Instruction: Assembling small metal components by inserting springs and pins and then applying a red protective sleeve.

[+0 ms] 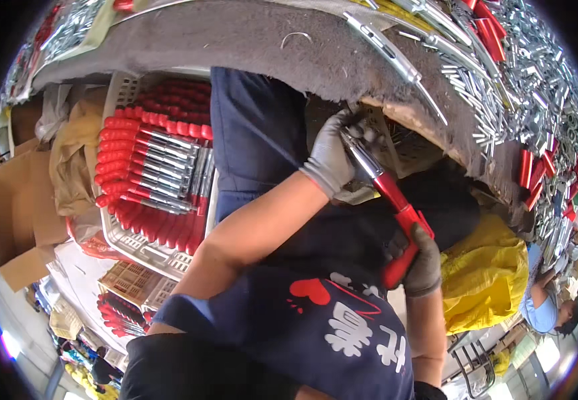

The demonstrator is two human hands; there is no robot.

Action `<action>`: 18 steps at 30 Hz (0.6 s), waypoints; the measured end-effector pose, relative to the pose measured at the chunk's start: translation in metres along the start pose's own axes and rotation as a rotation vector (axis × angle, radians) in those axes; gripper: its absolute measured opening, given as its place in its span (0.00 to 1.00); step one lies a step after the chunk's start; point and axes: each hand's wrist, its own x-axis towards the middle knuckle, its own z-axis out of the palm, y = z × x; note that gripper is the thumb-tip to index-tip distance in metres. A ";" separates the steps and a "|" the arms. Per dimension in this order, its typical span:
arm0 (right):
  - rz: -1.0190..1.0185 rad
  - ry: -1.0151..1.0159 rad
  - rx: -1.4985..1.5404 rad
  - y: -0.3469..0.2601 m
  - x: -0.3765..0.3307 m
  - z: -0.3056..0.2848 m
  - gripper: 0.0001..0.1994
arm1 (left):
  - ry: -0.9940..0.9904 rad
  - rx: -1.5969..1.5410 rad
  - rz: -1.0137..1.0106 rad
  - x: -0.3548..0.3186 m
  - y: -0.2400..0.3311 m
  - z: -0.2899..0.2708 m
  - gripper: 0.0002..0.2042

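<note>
Hands (332,157) apparently gripping red-handled tool (396,200).

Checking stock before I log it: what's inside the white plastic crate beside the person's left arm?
The white crate holds stacked red-handled tools with metal shafts, lying in rows. Lower layers and the crate's floor are covered by the top ones, and the dark apron hides its right edge.

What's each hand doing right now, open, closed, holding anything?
Left hand: closed on the metal shaft end of the red-handled tool.
Right hand: closed on the red handle of the same tool.
</note>
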 end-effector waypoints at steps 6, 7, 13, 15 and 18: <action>-0.221 0.348 -0.786 0.032 0.048 -0.024 0.26 | 0.336 0.335 -0.250 0.079 -0.096 -0.142 0.16; -0.208 0.384 -0.783 0.032 0.050 -0.035 0.26 | 0.426 0.513 -0.170 0.082 -0.101 -0.117 0.11; -0.133 0.356 -0.966 0.040 0.070 -0.046 0.26 | 0.507 0.523 -0.240 0.091 -0.094 -0.118 0.10; -0.176 0.365 -1.013 0.041 0.078 -0.042 0.26 | 0.526 0.536 -0.255 0.093 -0.090 -0.118 0.10; -0.128 0.329 -1.081 0.029 0.082 -0.031 0.28 | 0.534 0.567 -0.283 0.094 -0.087 -0.119 0.09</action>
